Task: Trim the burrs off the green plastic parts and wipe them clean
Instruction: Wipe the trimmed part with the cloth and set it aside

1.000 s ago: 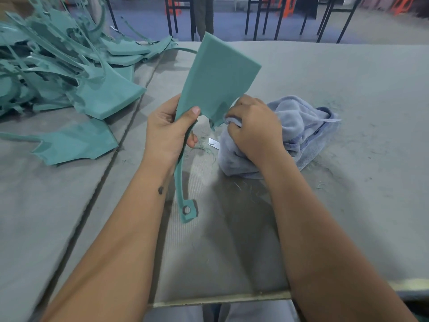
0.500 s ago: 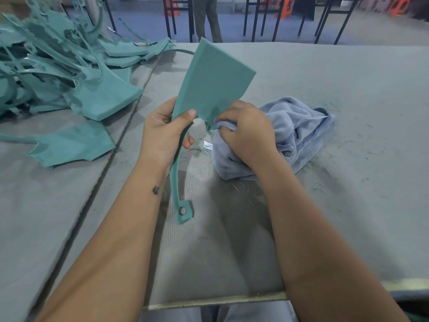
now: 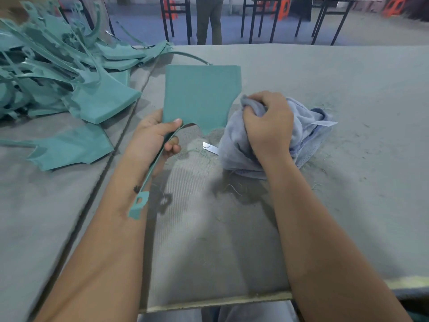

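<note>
Worktop: a grey felt-covered worktop (image 3: 348, 205) ran from the near edge to the far end, with a seam on the left side.
Left hand: the left hand (image 3: 151, 135) pinched the flat green plastic part with a long thin stem (image 3: 200, 96), thumb on the upper face near the lower edge and fingers curled beneath.
Held part: its broad panel stood raised above the worktop and tilted away from the person; the stem ran down alongside the left forearm and ended in a small tab with a hole.
Right hand: the right hand (image 3: 267, 126) was curled round a bunched fold of the pale blue-grey terry cloth (image 3: 308, 126), just beside the right edge of the held part.
Cloth: the rest of it lay crumpled on the worktop under and behind that hand.
Blade: a small silver metal blade (image 3: 210, 147) lay on the worktop between the two hands, partly under the cloth.
Shavings: thin green trimmings (image 3: 199, 156) were scattered near the blade.
Single part: another green part (image 3: 72, 147) lay flat left of the seam.
Pile: a heap of similar green plastic parts (image 3: 58, 73) sat at far left.
Background: black-legged tables and a standing person's legs (image 3: 209, 19) were beyond the worktop.
</note>
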Action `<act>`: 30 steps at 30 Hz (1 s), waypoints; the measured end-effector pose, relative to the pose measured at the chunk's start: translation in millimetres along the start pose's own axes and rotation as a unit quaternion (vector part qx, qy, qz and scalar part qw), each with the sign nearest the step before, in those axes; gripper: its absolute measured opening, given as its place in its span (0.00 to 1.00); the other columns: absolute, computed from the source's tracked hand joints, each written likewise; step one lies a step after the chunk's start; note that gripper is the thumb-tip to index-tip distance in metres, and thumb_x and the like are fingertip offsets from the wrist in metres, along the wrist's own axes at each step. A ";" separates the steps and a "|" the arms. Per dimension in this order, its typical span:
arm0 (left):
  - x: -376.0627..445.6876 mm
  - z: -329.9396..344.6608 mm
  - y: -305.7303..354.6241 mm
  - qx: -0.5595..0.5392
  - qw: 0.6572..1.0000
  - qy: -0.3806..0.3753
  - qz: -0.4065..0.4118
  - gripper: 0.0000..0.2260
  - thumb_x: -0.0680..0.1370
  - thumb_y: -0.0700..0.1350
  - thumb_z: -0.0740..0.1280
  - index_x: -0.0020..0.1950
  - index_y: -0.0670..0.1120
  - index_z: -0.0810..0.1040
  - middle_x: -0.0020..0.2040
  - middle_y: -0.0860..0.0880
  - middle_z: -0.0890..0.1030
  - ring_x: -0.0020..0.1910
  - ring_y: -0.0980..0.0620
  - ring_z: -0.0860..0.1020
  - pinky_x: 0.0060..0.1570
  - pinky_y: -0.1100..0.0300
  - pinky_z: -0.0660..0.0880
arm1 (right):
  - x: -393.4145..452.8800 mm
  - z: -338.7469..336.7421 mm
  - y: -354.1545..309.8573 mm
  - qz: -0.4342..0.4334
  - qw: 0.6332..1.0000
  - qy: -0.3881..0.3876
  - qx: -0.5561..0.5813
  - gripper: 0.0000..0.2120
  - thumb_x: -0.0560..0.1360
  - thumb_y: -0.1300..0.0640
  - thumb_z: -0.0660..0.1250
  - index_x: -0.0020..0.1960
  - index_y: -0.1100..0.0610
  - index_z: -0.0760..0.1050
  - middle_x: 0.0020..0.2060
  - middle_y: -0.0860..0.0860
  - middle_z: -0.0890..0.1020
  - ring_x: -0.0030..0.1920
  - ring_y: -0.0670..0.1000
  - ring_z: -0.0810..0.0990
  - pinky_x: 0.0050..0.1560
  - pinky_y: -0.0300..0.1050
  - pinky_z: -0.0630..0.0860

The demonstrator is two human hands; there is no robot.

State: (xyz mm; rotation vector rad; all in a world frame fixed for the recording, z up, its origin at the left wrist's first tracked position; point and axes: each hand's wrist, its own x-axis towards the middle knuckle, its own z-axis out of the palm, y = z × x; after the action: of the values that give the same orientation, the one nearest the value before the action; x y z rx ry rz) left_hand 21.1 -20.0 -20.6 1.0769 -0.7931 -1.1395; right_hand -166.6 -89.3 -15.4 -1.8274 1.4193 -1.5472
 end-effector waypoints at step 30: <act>1.8 -8.4 4.8 0.066 0.995 -0.032 0.066 0.11 0.79 0.33 0.63 0.54 0.46 0.80 0.38 0.50 0.81 0.19 0.57 0.63 0.24 0.65 0.68 | -12.1 10.1 -5.6 -0.057 0.989 -0.135 -0.003 0.10 0.73 0.62 0.65 0.47 0.52 0.84 0.47 0.46 0.82 0.49 0.44 0.78 0.52 0.36 0.72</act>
State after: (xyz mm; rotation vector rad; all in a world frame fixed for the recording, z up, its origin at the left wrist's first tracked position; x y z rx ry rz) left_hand 30.8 -19.4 -18.6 1.0830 -0.9872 -1.0251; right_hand -153.8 -79.9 -20.9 -2.0609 1.2145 -1.2860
